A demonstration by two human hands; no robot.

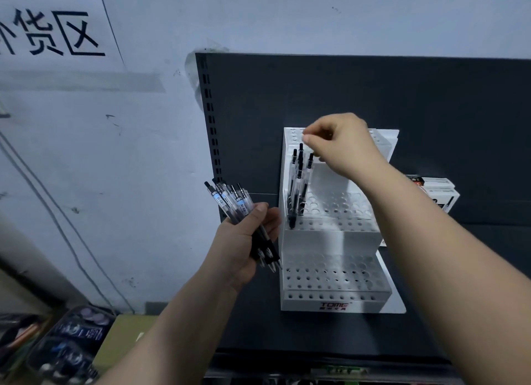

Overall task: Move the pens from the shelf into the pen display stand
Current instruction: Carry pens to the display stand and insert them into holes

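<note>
Left grip [247, 241] is closed round a bundle of pens [230, 203], tips down, held just beside the pen display stand [330, 241], evidently as ready stock. Right grip [342, 143] hovers over the standing pens [298, 183] in the stand's left holes, fingers curled. Whether it pinches anything cannot be determined.

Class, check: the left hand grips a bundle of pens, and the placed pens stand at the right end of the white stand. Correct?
No. The head view shows the placed pens at the left end of the white stand, not the right. The left hand does grip the bundle of pens.
</note>
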